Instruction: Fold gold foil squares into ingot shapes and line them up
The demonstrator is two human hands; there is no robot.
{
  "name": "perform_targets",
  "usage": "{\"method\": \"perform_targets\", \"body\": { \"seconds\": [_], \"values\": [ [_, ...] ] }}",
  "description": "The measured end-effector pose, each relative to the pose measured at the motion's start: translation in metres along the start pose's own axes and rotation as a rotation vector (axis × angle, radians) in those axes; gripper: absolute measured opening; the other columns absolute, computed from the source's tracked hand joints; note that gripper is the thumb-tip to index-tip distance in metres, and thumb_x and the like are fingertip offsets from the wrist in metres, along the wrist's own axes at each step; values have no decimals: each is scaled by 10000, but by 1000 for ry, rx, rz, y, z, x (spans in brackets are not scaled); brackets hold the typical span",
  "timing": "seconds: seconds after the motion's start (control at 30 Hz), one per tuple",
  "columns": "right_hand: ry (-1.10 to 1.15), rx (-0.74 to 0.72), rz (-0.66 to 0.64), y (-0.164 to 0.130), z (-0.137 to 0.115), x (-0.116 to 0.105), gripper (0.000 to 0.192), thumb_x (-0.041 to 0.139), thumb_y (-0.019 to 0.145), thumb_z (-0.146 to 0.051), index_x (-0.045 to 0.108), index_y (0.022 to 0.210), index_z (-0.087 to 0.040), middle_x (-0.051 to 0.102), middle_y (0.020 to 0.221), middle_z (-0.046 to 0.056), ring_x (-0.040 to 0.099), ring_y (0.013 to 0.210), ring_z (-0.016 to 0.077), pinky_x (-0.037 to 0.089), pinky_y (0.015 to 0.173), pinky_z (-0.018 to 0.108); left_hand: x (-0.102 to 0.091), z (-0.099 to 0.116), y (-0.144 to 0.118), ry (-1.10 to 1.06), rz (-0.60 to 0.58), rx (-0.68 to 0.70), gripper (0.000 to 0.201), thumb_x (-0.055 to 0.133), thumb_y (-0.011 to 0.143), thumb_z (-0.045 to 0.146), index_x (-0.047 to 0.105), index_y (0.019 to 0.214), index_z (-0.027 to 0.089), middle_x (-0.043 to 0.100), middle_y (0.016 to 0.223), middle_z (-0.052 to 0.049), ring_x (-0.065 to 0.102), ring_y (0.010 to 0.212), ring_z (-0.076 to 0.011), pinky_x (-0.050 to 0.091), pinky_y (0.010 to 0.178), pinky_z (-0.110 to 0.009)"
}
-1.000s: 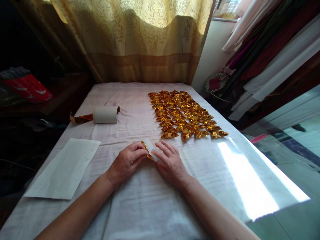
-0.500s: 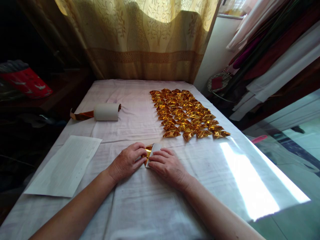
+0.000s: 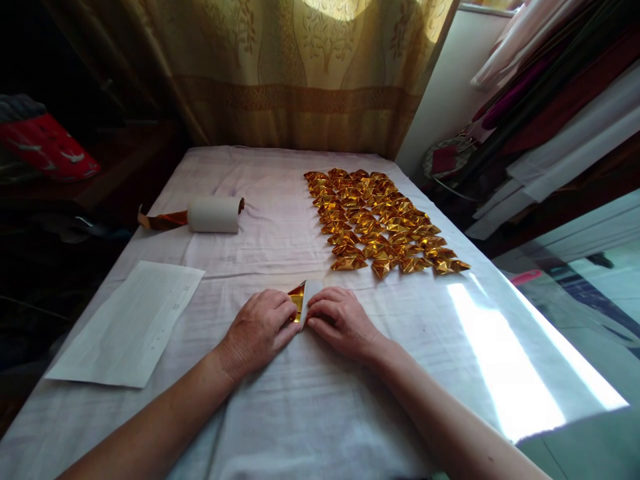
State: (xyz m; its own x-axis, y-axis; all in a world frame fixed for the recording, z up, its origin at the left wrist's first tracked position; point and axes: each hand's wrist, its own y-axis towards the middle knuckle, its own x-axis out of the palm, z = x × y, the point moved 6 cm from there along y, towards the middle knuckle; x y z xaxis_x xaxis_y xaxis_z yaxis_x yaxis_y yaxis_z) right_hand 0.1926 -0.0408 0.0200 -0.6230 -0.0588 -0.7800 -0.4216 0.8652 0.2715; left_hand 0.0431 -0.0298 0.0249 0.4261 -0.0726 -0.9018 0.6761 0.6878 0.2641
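A partly folded sheet of gold foil paper (image 3: 297, 301), with a pale strip along its right side, lies on the white cloth in front of me. My left hand (image 3: 263, 325) covers its left part, fingers curled and thumb at the near edge. From the other side, my right hand (image 3: 341, 321) has its bent fingers closed on the pale strip. Beyond them, several folded gold paper ingots (image 3: 373, 223) stand in close rows at the right of the table.
A cardboard-coloured roll (image 3: 214, 215) with gold paper trailing from it lies at the back left. Nearer is a white printed sheet (image 3: 127, 327). The cloth-covered table (image 3: 270, 173) ends at a gold curtain (image 3: 300, 107). Clothes (image 3: 560, 153) hang at the right.
My right hand has slid a little right and its fingers have bent in at the pale strip's edge. My left hand has moved further over the gold paper. The view has shifted slightly.
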Motion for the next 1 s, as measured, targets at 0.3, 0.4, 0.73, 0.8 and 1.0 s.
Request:
{"method": "perform_targets", "body": {
  "seconds": [0.3, 0.4, 0.73, 0.8, 1.0],
  "values": [
    [-53, 68, 76, 2, 3, 5, 41, 701, 830, -198, 692, 792, -213, 715, 953, 36, 609, 922, 200, 413, 859, 368, 1, -1, -2, -25, 9, -10, 114, 578, 938, 298, 606, 894, 197, 662, 992, -47, 577, 960, -210, 443, 872, -359],
    [-49, 60, 91, 2, 3, 6, 61, 721, 817, -182, 677, 784, -209, 709, 943, 33, 604, 913, 200, 407, 858, 371, 4, -2, -2, -33, 0, -21, 128, 573, 944, 310, 607, 900, 195, 659, 1003, -49, 574, 972, -213, 436, 881, -367],
    [-51, 63, 90, 1, 1, 5, 69, 720, 816, -201, 652, 816, -212, 676, 947, 37, 584, 931, 210, 404, 852, 376, 6, 2, 1, 31, 6, -70, 163, 652, 892, 352, 605, 866, 198, 653, 958, -45, 570, 930, -217, 433, 840, -365],
    [-51, 78, 85, 0, 3, 4, 85, 725, 814, -209, 642, 831, -214, 669, 957, 43, 578, 940, 217, 407, 857, 379, 5, 3, 2, 42, 0, -75, 170, 667, 881, 348, 596, 855, 196, 653, 954, -45, 569, 931, -221, 430, 833, -365],
    [22, 69, 61, 0, 13, 4, 67, 658, 850, -158, 635, 869, -218, 663, 961, 48, 574, 945, 213, 422, 857, 374, 3, 5, 5, 47, -18, -88, 145, 662, 881, 320, 593, 850, 197, 655, 952, -40, 573, 939, -223, 423, 831, -366]
  ]
}}
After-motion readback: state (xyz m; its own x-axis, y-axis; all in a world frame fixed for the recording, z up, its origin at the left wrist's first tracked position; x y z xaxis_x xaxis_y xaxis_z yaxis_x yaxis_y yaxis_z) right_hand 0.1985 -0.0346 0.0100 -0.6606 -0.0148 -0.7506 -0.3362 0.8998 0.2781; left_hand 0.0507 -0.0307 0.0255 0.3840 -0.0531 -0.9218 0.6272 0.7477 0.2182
